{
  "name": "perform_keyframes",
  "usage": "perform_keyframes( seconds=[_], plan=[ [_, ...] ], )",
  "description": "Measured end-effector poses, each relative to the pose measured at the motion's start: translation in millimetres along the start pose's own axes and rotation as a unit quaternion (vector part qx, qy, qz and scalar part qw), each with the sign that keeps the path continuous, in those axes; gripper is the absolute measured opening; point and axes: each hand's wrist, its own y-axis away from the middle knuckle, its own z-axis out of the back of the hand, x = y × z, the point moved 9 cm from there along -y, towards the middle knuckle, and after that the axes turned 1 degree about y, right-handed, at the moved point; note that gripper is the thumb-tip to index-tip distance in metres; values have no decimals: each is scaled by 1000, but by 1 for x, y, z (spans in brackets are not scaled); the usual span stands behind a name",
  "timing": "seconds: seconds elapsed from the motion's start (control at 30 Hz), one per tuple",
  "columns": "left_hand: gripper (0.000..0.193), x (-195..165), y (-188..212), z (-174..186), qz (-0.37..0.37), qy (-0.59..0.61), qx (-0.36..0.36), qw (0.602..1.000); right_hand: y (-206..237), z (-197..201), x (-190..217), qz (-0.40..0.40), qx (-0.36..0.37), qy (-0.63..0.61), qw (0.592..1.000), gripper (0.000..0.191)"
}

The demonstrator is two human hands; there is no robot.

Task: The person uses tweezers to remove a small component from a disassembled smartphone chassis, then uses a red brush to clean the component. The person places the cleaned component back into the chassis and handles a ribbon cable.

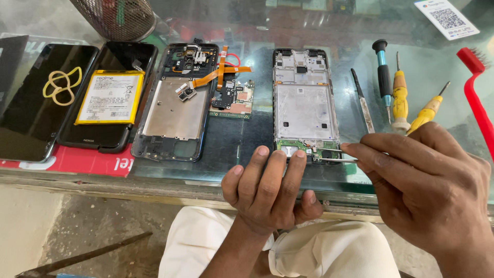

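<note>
One opened phone frame [305, 105] is laid on the glass counter [247, 139], its lower edge steadied by the left hand [270, 188], whose fingers are spread slightly apart and rested flat on it. Thin metal tweezers [329, 156] are pinched shut between the fingers of the right hand [427, 180], with their tip set at the green board at the bottom of that frame. Left of the frame, one loose circuit board [231, 98], one second gutted phone [177, 103], and two dark phones are laid; a yellow-edged battery [110, 97] is set on one, a rubber band [62, 85] on the other. Right of the frame, three screwdrivers [399, 98], one metal pry tool [363, 103] and one red brush [476, 98] are seen.
</note>
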Motion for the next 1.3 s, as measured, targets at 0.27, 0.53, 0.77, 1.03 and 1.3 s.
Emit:
perform_keyframes(
  seconds=[0.27, 0.53, 0.77, 1.03, 1.3],
  plan=[
    [50, 0, 1, -2, 4, 2, 4, 1000, -3, 0, 0, 6, -11, -23, 1000, 31],
    [50, 1, 2, -2, 6, 3, 9, 1000, 4, 5, -6, -19, -23, -73, 997, 30],
    [49, 1, 1, -2, 0, -2, 12, 1000, 4, 6, -7, -45, -36, -57, 997, 29],
    [50, 1, 4, -4, 3, 0, 10, 1000, 20, 5, -20, -71, -71, -75, 992, 24],
    [49, 1, 4, -3, 0, 0, 8, 1000, 25, 2, -23, -96, -76, -55, 991, 18]
  ],
)
